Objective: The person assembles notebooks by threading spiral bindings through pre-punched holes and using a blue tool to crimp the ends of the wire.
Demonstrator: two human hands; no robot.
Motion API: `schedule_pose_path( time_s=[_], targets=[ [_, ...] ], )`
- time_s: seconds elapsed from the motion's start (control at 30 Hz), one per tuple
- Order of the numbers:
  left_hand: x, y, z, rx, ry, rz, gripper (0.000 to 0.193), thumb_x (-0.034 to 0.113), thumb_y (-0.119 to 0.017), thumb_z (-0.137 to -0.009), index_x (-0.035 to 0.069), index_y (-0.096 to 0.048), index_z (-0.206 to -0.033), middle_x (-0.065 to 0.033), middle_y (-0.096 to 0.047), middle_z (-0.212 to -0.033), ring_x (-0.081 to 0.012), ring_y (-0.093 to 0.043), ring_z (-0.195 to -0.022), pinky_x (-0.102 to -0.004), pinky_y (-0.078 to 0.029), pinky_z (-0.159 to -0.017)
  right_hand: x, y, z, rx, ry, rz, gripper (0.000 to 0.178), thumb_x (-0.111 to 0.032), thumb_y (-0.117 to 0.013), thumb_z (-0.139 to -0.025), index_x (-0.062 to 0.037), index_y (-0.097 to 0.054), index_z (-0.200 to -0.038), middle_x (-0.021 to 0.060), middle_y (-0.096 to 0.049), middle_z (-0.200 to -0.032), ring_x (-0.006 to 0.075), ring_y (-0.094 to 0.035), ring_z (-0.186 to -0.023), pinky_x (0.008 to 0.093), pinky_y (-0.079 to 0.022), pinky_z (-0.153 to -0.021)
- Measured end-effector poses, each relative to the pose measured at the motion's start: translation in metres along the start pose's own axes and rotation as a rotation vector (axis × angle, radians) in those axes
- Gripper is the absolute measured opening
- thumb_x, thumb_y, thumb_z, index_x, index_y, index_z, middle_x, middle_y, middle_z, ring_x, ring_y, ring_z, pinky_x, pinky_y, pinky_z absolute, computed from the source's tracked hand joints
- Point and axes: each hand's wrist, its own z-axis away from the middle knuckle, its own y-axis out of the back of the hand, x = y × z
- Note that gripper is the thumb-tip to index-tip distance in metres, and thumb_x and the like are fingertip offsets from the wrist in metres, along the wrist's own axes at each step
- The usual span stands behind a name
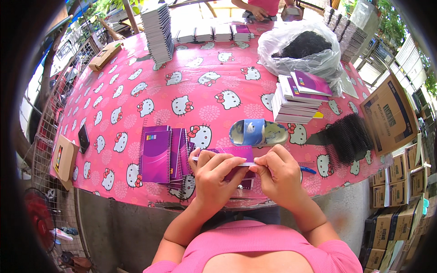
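Note:
Near the table's front edge, my left hand (215, 175) and my right hand (277, 175) close their fingertips on a small purple notebook (240, 153). A thin white edge of pages shows between the two hands, and a row of small holes runs along the cover. My fingers hide part of it. Left of my left hand lies a pile of purple spiral notebooks (155, 154). A blue slide sandal (257, 132) rests just beyond my hands. A blue pen-like object (307, 170) lies right of my right hand.
Black spiral coils (350, 139) lie at right beside a cardboard box (391, 116). Behind stand stacked purple-covered pads (296, 102), a plastic bag (268, 50) of black coils and a tall notebook stack (157, 34). Another person's hand (259, 12) shows across the table. A phone (83, 138) lies left.

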Motion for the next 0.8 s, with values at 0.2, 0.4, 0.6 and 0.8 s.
schedule_pose_path(
  time_s=[0.2,0.4,0.6,0.8],
  targets=[
    [-0.003,0.007,0.003,-0.051,-0.035,0.027,0.021,0.019,-0.083,-0.070,0.017,-0.074,-0.088,0.0032,-0.067,-0.083,-0.0159,-0.055,-0.081,-0.0395,-0.031,-0.095,0.033,0.022,-0.025,-0.362,0.015,-0.059,0.006,-0.004,-0.068,-0.083,-0.0021,-0.063,-0.083,0.0134,-0.062,-0.084,0.0314,-0.062,-0.073,0.0379,-0.049,-0.066],
    [0.003,0.002,-0.004,0.009,-0.049,0.028,0.028,0.019,-0.085,-0.067,0.013,-0.071,-0.091,0.0009,-0.066,-0.081,-0.0182,-0.056,-0.080,-0.0391,-0.035,-0.088,0.157,0.002,-0.016,-0.297,0.021,0.437,0.027,-0.014,-0.070,-0.079,-0.0036,-0.060,-0.102,0.0156,-0.066,-0.092,0.0329,-0.065,-0.090,0.0418,-0.053,-0.078],
    [-0.002,-0.001,-0.012,0.033,-0.147,0.037,0.033,0.014,-0.088,-0.060,0.009,-0.067,-0.085,-0.0039,-0.063,-0.077,-0.0216,-0.057,-0.078,-0.0362,-0.042,-0.079,0.115,0.030,-0.029,-0.021,-0.238,-0.724,0.033,-0.015,-0.071,-0.081,0.0000,-0.057,-0.107,0.0079,-0.066,-0.093,0.0170,-0.065,-0.086,0.0325,-0.055,-0.070],
    [-0.001,-0.006,-0.009,0.050,-0.057,0.105,0.038,0.014,-0.089,-0.058,0.008,-0.066,-0.088,-0.0034,-0.064,-0.079,-0.0212,-0.058,-0.079,-0.0360,-0.042,-0.081,0.134,0.040,-0.012,-0.348,-0.418,-0.672,0.049,-0.022,-0.080,-0.073,-0.0002,-0.063,-0.113,0.0080,-0.066,-0.108,0.0142,-0.060,-0.100,0.0320,-0.047,-0.092]
  ],
)
